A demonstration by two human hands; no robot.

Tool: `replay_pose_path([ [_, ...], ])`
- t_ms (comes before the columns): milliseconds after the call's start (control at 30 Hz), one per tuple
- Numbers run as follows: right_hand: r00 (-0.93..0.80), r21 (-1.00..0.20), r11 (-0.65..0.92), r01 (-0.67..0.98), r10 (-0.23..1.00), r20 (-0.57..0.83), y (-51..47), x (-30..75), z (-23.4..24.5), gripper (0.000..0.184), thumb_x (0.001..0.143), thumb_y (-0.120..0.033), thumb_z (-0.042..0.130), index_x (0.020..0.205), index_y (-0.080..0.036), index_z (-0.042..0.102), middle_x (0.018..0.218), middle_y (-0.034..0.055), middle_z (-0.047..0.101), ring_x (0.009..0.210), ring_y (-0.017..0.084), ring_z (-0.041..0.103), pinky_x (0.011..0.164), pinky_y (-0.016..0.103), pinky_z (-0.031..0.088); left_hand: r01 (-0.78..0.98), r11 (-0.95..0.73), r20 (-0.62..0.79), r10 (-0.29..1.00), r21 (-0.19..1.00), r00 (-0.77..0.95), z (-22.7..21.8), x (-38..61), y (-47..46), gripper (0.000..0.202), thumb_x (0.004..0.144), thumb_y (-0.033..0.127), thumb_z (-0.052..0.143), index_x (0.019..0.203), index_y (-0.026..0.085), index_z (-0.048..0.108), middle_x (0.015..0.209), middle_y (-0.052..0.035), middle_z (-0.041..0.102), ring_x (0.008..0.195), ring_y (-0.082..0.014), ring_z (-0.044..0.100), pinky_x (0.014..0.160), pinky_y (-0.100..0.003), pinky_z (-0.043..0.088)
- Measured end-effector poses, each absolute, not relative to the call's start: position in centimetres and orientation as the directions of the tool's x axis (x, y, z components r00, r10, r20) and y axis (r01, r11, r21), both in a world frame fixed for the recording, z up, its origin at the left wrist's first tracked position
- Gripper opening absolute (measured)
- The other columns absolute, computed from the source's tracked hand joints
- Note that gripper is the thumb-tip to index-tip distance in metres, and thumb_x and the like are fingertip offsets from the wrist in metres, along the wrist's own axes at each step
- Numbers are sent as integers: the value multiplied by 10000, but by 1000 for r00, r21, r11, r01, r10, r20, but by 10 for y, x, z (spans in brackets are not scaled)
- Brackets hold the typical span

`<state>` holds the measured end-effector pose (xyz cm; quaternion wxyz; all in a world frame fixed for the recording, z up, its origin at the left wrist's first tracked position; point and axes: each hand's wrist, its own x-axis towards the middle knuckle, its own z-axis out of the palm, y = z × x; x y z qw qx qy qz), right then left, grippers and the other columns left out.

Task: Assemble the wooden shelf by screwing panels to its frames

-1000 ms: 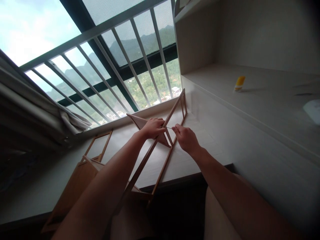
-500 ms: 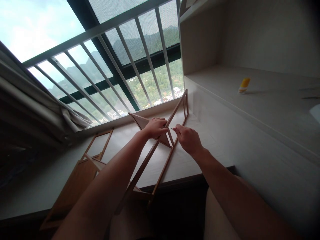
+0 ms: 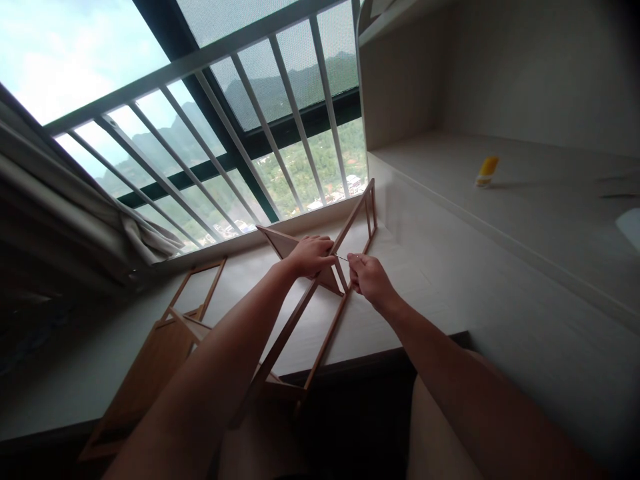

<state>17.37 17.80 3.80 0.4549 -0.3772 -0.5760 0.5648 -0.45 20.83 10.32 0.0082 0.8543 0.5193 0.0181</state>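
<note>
Middle of the frame: our wooden frame (image 3: 289, 333) stands tilted on the pale surface (image 3: 395, 313), its long bar running from upper right down toward our legs.
Left hand: just left of centre, we have our left hand (image 3: 313, 256) closed on that long bar, fingers over it, near where the bars cross.
Right hand: just right of centre, we pinch the end of a thin rod (image 3: 342, 258) in our closed right hand (image 3: 370, 277).
Rod: it spans the short gap between our hands, its far end at the bar; we cannot tell how it meets the wood.
Lower left: we see a wooden panel piece (image 3: 137, 373) near our left forearm.
Right side: a yellow-capped bottle (image 3: 487, 172) is on the shelf (image 3: 550, 160).
Upper left: we face a pale railing (image 3: 220, 52) before the window, beside a curtain (image 3: 75, 193).
</note>
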Motion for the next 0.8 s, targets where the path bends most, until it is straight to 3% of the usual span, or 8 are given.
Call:
replay_pose_path([
  [67, -370, -967, -100, -233, 929, -7, 178, 170, 37, 394, 892, -516, 421, 641, -241, 293, 460, -92, 274, 372, 85, 256, 395, 239, 233, 884, -466, 23, 885, 31, 465, 103, -5, 208, 264, 803, 435, 467, 753, 196, 568, 844, -43, 601, 832, -230, 550, 707, -340, 351],
  [133, -373, -960, -129, -248, 928, -28, 178, 169, 37, 394, 883, -507, 435, 630, -242, 290, 456, -94, 269, 364, 83, 244, 384, 239, 222, 883, -469, 22, 883, 27, 469, 103, -5, 208, 268, 805, 439, 465, 756, 196, 569, 850, -44, 602, 833, -231, 551, 710, -342, 351],
  [267, -233, -990, 143, 14, 963, 135, 178, 173, 36, 425, 912, -510, 413, 602, -223, 372, 476, -52, 374, 435, 103, 344, 460, 252, 281, 887, -462, 9, 887, 18, 462, 104, -4, 208, 273, 814, 441, 460, 768, 197, 573, 863, -47, 609, 850, -236, 558, 717, -343, 358],
  [367, -167, -917, 310, 251, 947, 274, 177, 180, 38, 429, 948, -479, 367, 617, -212, 424, 523, -23, 450, 517, 124, 412, 534, 258, 298, 889, -458, 4, 889, 22, 458, 105, -4, 207, 268, 815, 434, 460, 779, 196, 578, 878, -47, 615, 859, -236, 562, 721, -346, 362],
  [600, -247, -639, 448, 626, 891, 382, 180, 192, 44, 359, 989, -418, 329, 823, -216, 576, 666, 23, 604, 621, 163, 513, 573, 275, 222, 885, -464, 12, 886, 28, 464, 105, -4, 207, 273, 815, 436, 454, 776, 194, 576, 874, -47, 615, 849, -233, 560, 718, -344, 358],
  [800, -294, -506, 478, 718, 867, 402, 179, 190, 45, 326, 1000, -393, 341, 917, -226, 609, 798, 44, 673, 687, 172, 559, 576, 285, 191, 894, -448, 2, 894, 20, 448, 106, -2, 206, 289, 814, 450, 452, 782, 193, 581, 877, -51, 617, 861, -238, 558, 736, -347, 362],
])
